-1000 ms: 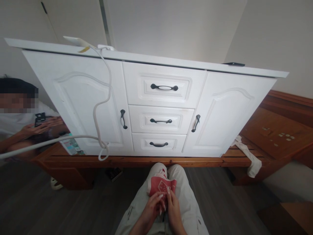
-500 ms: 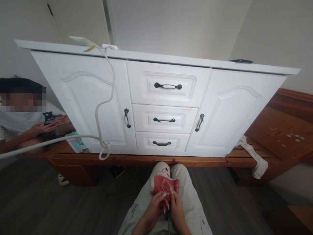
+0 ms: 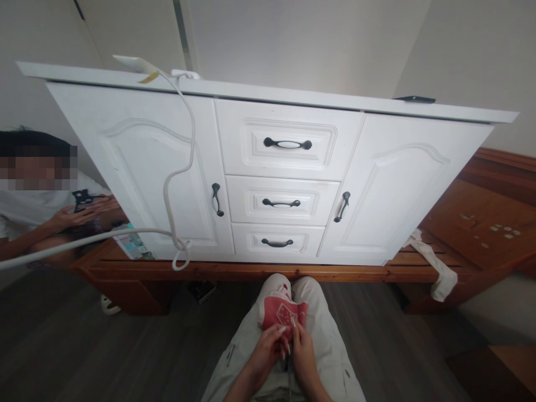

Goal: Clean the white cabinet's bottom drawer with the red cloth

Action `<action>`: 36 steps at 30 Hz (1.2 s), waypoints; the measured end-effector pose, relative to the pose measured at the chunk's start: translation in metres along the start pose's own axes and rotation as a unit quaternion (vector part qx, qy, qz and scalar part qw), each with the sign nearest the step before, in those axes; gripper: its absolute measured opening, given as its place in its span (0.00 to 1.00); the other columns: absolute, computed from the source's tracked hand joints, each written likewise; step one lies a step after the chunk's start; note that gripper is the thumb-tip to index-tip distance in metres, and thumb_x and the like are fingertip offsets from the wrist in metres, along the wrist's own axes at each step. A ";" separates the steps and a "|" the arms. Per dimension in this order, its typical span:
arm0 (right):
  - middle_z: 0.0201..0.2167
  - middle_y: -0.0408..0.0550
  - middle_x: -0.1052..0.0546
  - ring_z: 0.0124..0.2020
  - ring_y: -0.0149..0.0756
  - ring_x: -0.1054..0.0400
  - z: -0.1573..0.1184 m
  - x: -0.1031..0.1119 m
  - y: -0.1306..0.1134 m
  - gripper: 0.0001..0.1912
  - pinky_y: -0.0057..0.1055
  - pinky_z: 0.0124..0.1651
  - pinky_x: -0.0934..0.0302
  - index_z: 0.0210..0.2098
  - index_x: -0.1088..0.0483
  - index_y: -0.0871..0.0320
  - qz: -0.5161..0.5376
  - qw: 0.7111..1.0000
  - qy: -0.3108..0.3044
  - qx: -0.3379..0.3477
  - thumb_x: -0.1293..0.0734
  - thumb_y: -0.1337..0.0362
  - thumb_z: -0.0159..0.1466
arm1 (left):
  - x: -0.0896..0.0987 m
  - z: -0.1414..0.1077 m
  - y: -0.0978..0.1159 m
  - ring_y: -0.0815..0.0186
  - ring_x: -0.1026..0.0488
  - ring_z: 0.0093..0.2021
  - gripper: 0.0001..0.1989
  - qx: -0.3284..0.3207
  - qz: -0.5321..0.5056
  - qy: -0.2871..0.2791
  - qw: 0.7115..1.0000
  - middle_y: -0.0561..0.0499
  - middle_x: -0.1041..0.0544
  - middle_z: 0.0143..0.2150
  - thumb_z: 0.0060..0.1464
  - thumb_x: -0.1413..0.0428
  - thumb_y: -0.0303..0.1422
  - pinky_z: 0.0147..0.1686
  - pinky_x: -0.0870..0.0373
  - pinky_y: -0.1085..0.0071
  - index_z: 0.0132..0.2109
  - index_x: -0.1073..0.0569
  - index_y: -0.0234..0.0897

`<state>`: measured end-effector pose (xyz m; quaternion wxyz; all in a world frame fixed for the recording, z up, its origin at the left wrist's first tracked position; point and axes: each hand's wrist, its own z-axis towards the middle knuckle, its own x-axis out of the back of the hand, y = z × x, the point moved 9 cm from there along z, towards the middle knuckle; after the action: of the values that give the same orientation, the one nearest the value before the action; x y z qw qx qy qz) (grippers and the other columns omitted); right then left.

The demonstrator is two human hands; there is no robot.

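Nothing's really moved lately: left hand (image 3: 268, 352) and right hand (image 3: 302, 353) still pinch the red patterned cloth (image 3: 282, 314) on the lap.

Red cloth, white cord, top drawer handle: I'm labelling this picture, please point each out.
red cloth (image 3: 281, 312), head view, its patterned middle
white cord (image 3: 167, 187), head view, its hanging loop
top drawer handle (image 3: 287, 144), head view, its white centre
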<state>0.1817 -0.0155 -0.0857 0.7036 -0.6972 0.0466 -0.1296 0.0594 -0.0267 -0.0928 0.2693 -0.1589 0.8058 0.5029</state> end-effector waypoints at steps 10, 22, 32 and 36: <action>0.26 0.51 0.20 0.30 0.40 0.28 -0.001 -0.006 -0.003 0.37 0.34 0.37 0.33 0.29 0.23 0.59 0.027 0.999 -0.023 -0.032 0.38 0.30 0.60 | -0.001 -0.001 0.000 0.71 0.32 0.25 0.24 -0.002 -0.001 -0.003 1.000 0.53 0.25 0.26 0.47 0.31 0.50 0.28 0.42 0.74 0.38 0.23 0.32; 0.25 0.50 0.21 0.29 0.38 0.30 -0.002 -0.006 -0.004 0.36 0.34 0.36 0.35 0.29 0.23 0.59 0.001 1.000 -0.027 -0.015 0.41 0.31 0.62 | -0.002 -0.003 0.001 0.71 0.31 0.26 0.25 0.001 0.003 -0.002 1.000 0.53 0.25 0.26 0.47 0.31 0.50 0.27 0.42 0.74 0.40 0.23 0.32; 0.24 0.53 0.21 0.27 0.41 0.28 -0.001 -0.005 -0.008 0.39 0.36 0.34 0.33 0.28 0.23 0.58 -0.030 1.000 -0.008 -0.007 0.42 0.28 0.61 | 0.002 0.000 -0.002 0.71 0.31 0.25 0.26 0.003 0.008 0.003 1.000 0.53 0.25 0.25 0.46 0.31 0.51 0.27 0.42 0.75 0.41 0.23 0.33; 0.27 0.55 0.19 0.29 0.42 0.27 -0.002 -0.006 -0.006 0.39 0.36 0.36 0.34 0.30 0.22 0.59 -0.032 0.999 -0.016 -0.005 0.43 0.29 0.62 | 0.001 0.000 -0.001 0.71 0.31 0.26 0.24 0.002 0.011 0.005 1.000 0.53 0.25 0.26 0.48 0.32 0.49 0.28 0.41 0.75 0.41 0.23 0.33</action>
<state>0.1745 -0.0153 -0.0802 0.6965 -0.7036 0.0133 -0.1403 0.0589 -0.0274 -0.0942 0.2598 -0.1517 0.8099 0.5035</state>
